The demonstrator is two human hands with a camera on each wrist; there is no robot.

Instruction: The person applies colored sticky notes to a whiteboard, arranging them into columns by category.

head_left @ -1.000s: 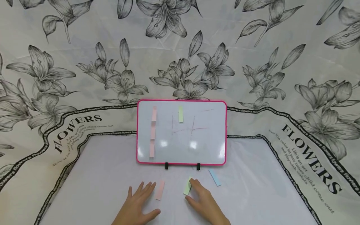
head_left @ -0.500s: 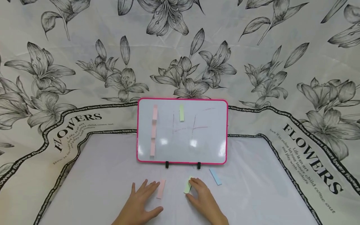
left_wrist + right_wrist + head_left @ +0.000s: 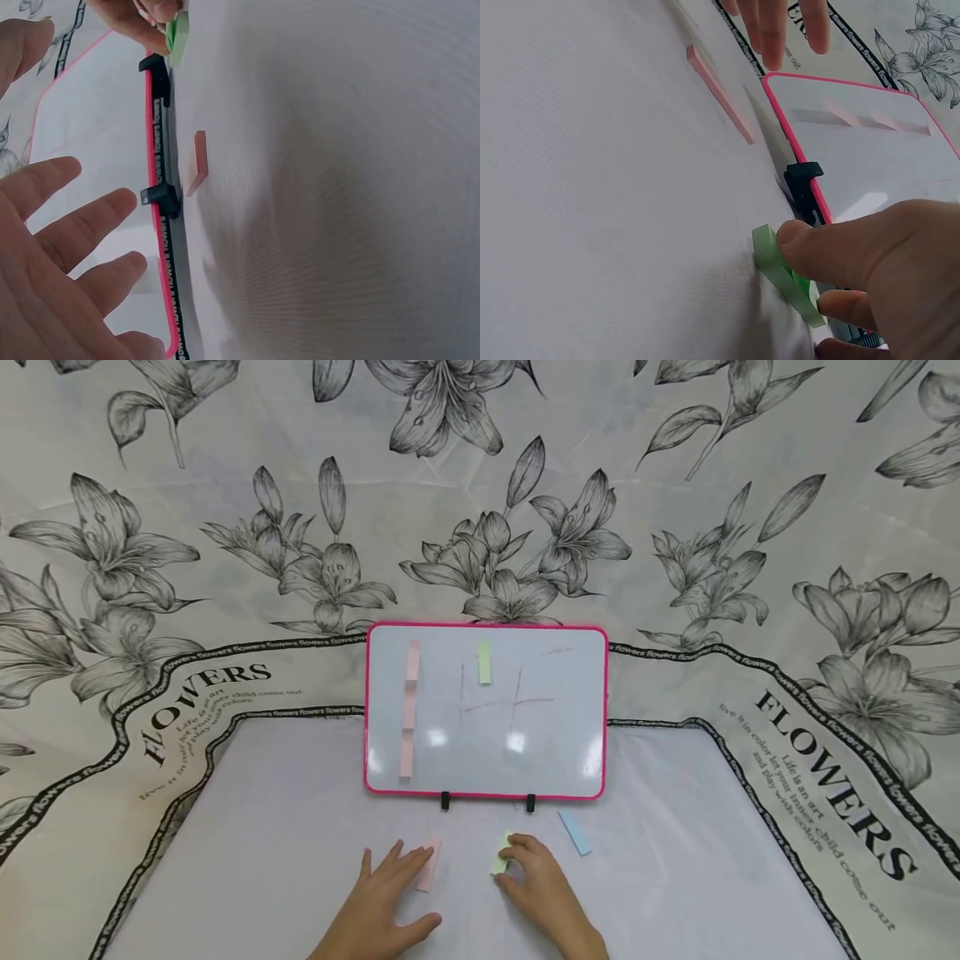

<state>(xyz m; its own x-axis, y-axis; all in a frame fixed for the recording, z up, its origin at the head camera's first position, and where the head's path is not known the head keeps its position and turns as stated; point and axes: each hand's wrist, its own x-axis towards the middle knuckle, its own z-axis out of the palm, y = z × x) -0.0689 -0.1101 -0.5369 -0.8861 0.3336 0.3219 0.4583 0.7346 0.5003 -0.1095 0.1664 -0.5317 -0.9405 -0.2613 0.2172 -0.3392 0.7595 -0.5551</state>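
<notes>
In the head view my right hand (image 3: pixel 545 887) pinches a pad of narrow green sticky notes (image 3: pixel 498 863) on the white cloth. The right wrist view has the thumb against one end of this green pad (image 3: pixel 780 274), with fingertips at its other end. My left hand (image 3: pixel 390 895) is spread open, its fingertips over part of a pink sticky note pad (image 3: pixel 426 877). The left wrist view shows those fingers (image 3: pixel 90 229) apart from the pink pad (image 3: pixel 199 161). A pink-framed whiteboard (image 3: pixel 555 752) bears a column of pink strips (image 3: pixel 408 708) and one green strip (image 3: pixel 484 663).
A blue sticky note pad (image 3: pixel 574 833) lies right of my right hand. Two black feet (image 3: pixel 446 800) hold up the whiteboard. Thin red marker lines (image 3: pixel 534 701) cross the board. Behind it hangs a flower-printed cloth (image 3: pixel 247 527).
My left hand has moved right, and its fingertips now overlap the pink pad. The right hand stays at the green pad, with its fingers bent a little more around it.
</notes>
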